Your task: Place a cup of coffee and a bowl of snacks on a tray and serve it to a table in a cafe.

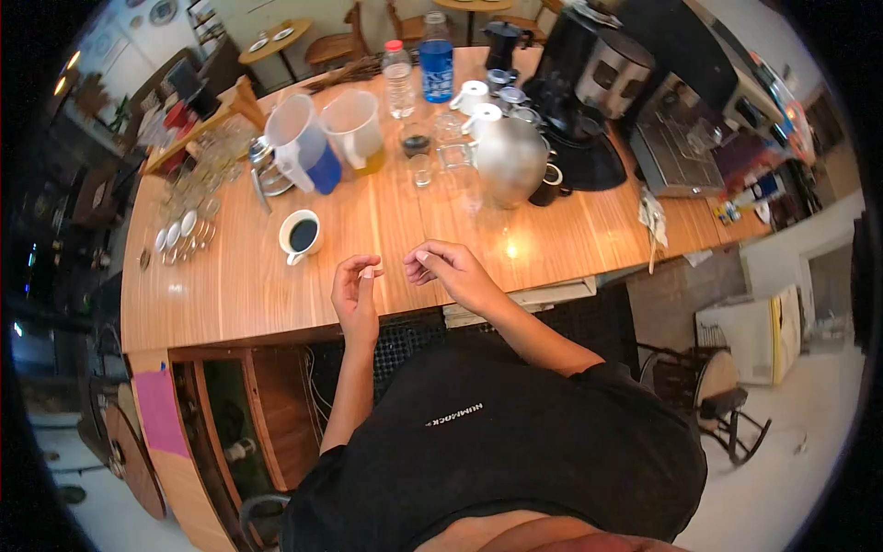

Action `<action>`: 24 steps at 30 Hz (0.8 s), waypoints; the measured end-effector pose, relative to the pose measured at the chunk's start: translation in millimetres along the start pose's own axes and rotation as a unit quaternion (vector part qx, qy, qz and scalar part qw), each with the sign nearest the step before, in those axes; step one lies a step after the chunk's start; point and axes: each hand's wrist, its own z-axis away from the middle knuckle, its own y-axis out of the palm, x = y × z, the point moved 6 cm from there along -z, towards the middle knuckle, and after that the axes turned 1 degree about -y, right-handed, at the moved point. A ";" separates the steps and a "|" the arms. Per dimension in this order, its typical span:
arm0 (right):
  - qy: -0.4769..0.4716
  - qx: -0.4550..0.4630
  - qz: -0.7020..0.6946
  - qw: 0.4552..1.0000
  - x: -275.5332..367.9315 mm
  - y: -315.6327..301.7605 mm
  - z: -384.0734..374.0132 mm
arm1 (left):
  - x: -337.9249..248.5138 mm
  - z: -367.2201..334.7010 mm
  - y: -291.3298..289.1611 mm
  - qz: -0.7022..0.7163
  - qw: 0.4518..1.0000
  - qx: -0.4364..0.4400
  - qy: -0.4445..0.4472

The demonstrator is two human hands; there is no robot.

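Observation:
Over the near edge of the wooden counter, my left hand is raised with loosely bent fingers and the thumb apart from them; nothing shows in it. My right hand hovers a short way to its right. Its fingers are curled in toward the thumb, with no object visible between them. To the left of my left hand stands a white cup of dark liquid, its handle toward me. Beyond it are a pitcher of blue liquid and a pitcher of yellow liquid. Neither hand touches any of these.
Small glasses, a clear bottle with a red cap and a blue bottle stand farther back. A round metal kettle, black coffee machine and espresso machine are to the right. More glassware is at left.

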 end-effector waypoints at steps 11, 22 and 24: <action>-0.006 -0.098 0.006 0.995 2.5 -29.4 43.2 | 4.5 8.8 50.9 0.055 0.991 0.118 -0.042; 0.049 0.045 0.001 0.998 -7.7 -17.4 27.0 | -5.2 48.2 24.1 0.029 0.998 -0.048 -0.036; 0.078 0.104 0.002 0.992 -10.5 -12.8 19.4 | -5.9 59.6 20.8 0.021 0.996 -0.082 -0.028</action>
